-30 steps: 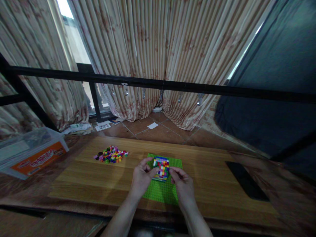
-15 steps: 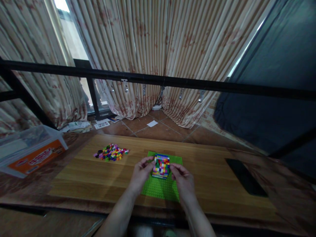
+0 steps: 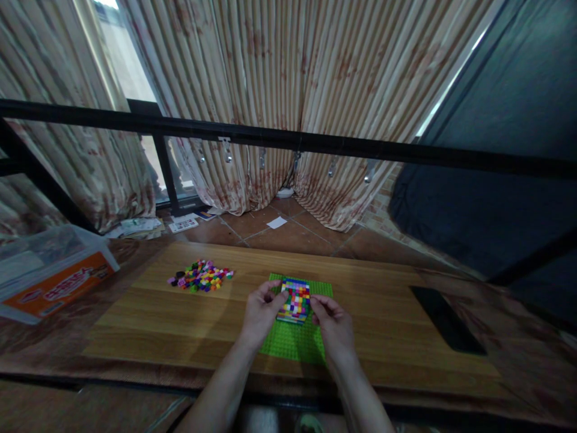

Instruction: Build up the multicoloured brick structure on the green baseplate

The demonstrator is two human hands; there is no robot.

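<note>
"So, how much of the brick block (image 3: 296, 300) can you actually see?"

"Most of its top and near side: small, glossy plastic squares in mixed colours, set in rows on the green baseplate (image 3: 293, 344). The left hand (image 3: 261, 310) covers part of its left edge."

"And how does that hand stand?"

"Half curled, thumb against the block's left side. Whether it truly grips, I can't tell."

"The right hand (image 3: 332, 322)?"

"Nearly closed, thumb and forefinger drawn together at the block's right edge. Anything pinched there is too small to make out."

"What else is hard to read?"

"The pile of loose bricks (image 3: 202, 276) at the far left of the table (image 3: 157, 337): the pieces overlap, so single shapes blur together. The clear plastic box (image 3: 81, 240) runs off the left edge, and the lettering on its orange label (image 3: 58, 287) is unclear."

"Textures?"

"Wood grain on the table, a flat, smooth black slab (image 3: 448, 320) at the right, and pleated, striped curtains (image 3: 252, 90) with rusty blotches, cut off at the top. A straight black bar (image 3: 342, 143) hides a strip of them. Down at the bottom edge, a pale green object (image 3: 309, 423) is cropped and too dim to name."
</note>
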